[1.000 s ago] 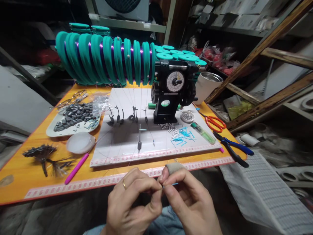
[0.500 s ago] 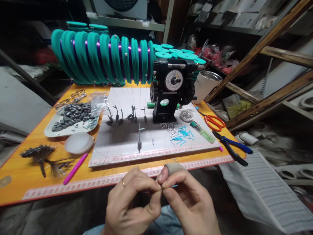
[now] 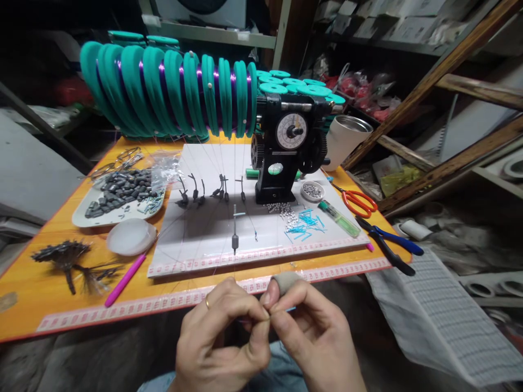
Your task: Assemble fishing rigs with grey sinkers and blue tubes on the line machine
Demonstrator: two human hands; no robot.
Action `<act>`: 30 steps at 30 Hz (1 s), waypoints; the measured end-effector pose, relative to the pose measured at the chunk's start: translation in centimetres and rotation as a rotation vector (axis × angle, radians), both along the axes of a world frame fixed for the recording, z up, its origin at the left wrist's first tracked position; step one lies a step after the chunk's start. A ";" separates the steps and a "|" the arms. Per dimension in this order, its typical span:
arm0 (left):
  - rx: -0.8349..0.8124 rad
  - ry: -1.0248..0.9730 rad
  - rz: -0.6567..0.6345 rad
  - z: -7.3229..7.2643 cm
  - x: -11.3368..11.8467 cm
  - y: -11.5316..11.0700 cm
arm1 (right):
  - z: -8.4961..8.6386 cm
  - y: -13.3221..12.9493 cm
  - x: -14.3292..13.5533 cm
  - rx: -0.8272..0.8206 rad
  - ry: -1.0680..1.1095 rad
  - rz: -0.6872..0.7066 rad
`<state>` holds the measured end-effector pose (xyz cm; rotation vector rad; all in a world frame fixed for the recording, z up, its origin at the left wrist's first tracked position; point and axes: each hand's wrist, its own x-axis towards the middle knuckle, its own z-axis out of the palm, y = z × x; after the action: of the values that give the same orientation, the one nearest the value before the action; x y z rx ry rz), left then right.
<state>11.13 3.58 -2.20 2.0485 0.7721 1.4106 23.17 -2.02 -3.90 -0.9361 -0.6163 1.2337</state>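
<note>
Can't really make out what's pinched between the left hand [image 3: 223, 337] and right hand [image 3: 314, 337], just a tiny blue tube [image 3: 291, 309] poking out near the table [image 3: 49, 305] edge, and any line is too thin to see. Both hands are closed fingertip to fingertip, wrists cut off at the bottom. Compared to a second ago they've barely budged; only the view has drifted a bit.

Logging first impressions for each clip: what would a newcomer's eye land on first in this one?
Most striking is the long row of teal foam spools wound with purple line at the back of the orange table. Beside it on the right stands a black winding machine with a white dial. Close to the camera, the left hand and right hand meet fingertip to fingertip, pinching something tiny near a small blue tube.
</note>
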 end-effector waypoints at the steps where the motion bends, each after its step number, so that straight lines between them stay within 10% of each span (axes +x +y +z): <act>1: -0.006 -0.001 0.001 0.0 0.0 0.0 | 0.0 0.0 0.0 -0.003 0.004 0.005; 10: -0.039 -0.027 0.034 -0.5 -0.5 0.2 | 0.8 0.1 0.1 -0.016 0.033 -0.021; 30: 0.170 0.239 -0.116 -2.2 -1.2 1.0 | -0.2 0.2 4.2 0.145 -0.876 -0.118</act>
<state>9.93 4.57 -4.38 2.3838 0.6335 1.2189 27.40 -1.82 -4.09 -1.3613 -1.2922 0.6158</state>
